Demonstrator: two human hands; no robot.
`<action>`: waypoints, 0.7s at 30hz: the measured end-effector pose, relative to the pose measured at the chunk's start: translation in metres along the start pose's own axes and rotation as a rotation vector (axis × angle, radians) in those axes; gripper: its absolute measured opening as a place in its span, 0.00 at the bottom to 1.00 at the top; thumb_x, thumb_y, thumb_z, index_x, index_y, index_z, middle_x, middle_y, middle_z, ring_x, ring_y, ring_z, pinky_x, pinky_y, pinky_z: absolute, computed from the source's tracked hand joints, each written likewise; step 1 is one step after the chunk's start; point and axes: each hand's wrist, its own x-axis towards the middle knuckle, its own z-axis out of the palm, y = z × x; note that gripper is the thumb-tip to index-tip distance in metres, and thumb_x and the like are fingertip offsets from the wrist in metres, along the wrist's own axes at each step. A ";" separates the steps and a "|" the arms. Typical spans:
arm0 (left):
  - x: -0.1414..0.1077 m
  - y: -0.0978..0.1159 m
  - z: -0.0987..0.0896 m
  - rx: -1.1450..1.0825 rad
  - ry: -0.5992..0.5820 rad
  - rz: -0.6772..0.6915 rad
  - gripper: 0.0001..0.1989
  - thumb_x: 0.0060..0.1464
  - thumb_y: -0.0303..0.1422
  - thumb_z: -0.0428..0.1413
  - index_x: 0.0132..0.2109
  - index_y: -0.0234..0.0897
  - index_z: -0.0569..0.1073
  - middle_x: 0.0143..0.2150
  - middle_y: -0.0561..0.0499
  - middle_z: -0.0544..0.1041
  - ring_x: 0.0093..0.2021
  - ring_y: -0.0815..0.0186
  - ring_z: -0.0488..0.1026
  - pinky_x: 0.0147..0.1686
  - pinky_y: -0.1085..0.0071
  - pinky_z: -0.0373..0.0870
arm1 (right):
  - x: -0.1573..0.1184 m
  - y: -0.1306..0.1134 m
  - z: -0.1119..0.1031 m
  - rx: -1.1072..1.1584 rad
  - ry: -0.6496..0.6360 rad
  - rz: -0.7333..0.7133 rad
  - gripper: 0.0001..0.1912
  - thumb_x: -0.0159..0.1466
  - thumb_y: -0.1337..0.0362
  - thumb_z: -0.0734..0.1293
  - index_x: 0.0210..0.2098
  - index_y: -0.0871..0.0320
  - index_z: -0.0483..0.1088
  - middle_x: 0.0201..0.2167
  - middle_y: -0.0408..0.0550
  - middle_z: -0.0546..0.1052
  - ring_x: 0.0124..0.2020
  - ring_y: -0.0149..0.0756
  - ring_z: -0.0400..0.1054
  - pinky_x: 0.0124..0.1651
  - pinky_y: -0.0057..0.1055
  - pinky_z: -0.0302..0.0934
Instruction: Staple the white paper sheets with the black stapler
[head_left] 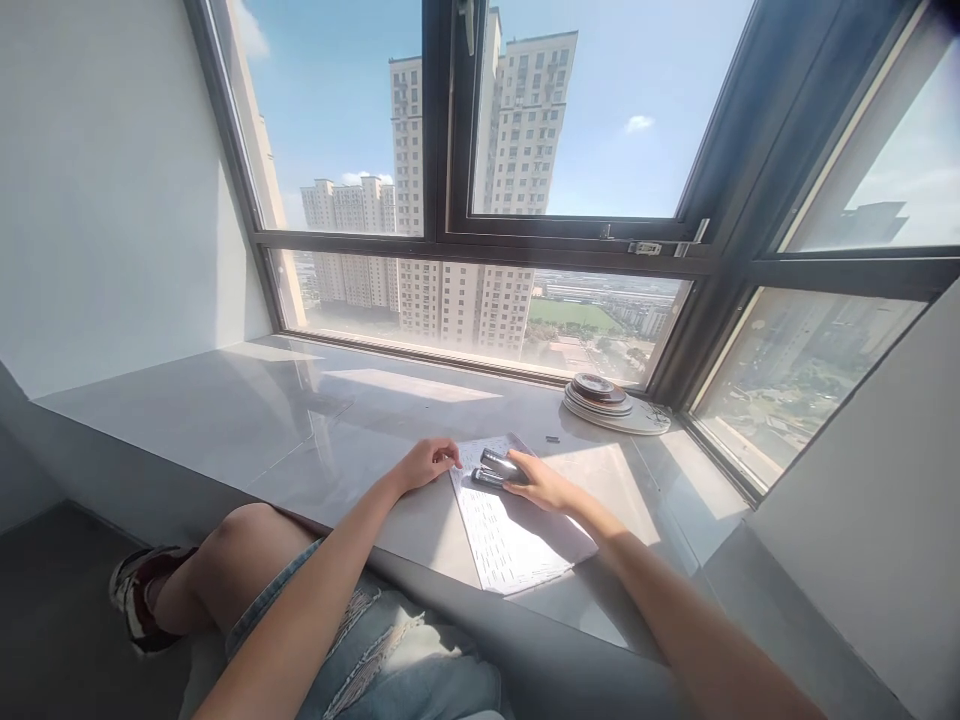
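Sheets of paper with rows of dark printed marks lie on the grey ledge in front of me. My right hand is closed around the rear of a black stapler, held over the upper part of the sheets. The stapler's jaws point left and stand apart. At the upper left edge of the paper is my left hand, its fingers curled and the fingertips closed on that edge. Beyond the paper lies a small dark strip, apparently staples.
A stack of plates stands in the far right corner of the tiled ledge. Dark-framed windows rise behind it, with a white wall at the left. My bent leg is below the front edge.
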 end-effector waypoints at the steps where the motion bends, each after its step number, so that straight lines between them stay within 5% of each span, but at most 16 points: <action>1: 0.000 -0.002 0.000 0.013 -0.007 0.000 0.06 0.59 0.34 0.55 0.39 0.38 0.76 0.39 0.50 0.83 0.22 0.71 0.67 0.28 0.71 0.66 | -0.002 0.000 -0.004 -0.046 -0.001 0.020 0.09 0.62 0.59 0.68 0.37 0.56 0.67 0.37 0.49 0.76 0.36 0.40 0.67 0.39 0.33 0.61; 6: -0.001 -0.007 0.000 0.078 -0.015 0.008 0.07 0.57 0.30 0.55 0.39 0.39 0.77 0.39 0.52 0.83 0.25 0.69 0.69 0.31 0.71 0.66 | -0.014 0.007 -0.030 -0.242 -0.118 0.212 0.16 0.56 0.57 0.71 0.23 0.55 0.61 0.21 0.43 0.69 0.22 0.32 0.59 0.26 0.30 0.48; 10: 0.000 -0.010 0.001 0.113 -0.007 -0.008 0.07 0.57 0.30 0.55 0.39 0.40 0.78 0.37 0.53 0.82 0.25 0.69 0.70 0.33 0.70 0.66 | -0.023 0.020 -0.046 -0.195 -0.190 0.273 0.16 0.57 0.54 0.72 0.26 0.56 0.64 0.23 0.44 0.73 0.22 0.33 0.61 0.25 0.30 0.48; 14: 0.001 -0.012 0.001 0.116 -0.008 -0.013 0.07 0.57 0.31 0.55 0.39 0.39 0.78 0.35 0.52 0.81 0.25 0.68 0.70 0.33 0.70 0.67 | -0.026 0.039 -0.057 -0.057 -0.186 0.257 0.24 0.59 0.40 0.69 0.28 0.55 0.67 0.23 0.45 0.74 0.24 0.36 0.65 0.27 0.31 0.53; 18: 0.000 -0.010 0.000 0.102 -0.003 -0.026 0.08 0.58 0.33 0.55 0.39 0.38 0.78 0.34 0.51 0.81 0.24 0.68 0.70 0.32 0.70 0.67 | -0.024 0.064 -0.064 0.070 0.114 0.315 0.31 0.69 0.38 0.52 0.31 0.56 0.70 0.25 0.47 0.75 0.27 0.39 0.71 0.33 0.32 0.62; 21: -0.002 -0.007 -0.001 0.088 -0.002 -0.017 0.08 0.59 0.33 0.54 0.39 0.37 0.78 0.34 0.51 0.80 0.24 0.69 0.70 0.32 0.71 0.67 | -0.020 0.086 -0.057 -0.143 0.353 0.269 0.22 0.68 0.47 0.57 0.35 0.57 0.73 0.34 0.52 0.80 0.37 0.42 0.75 0.42 0.35 0.67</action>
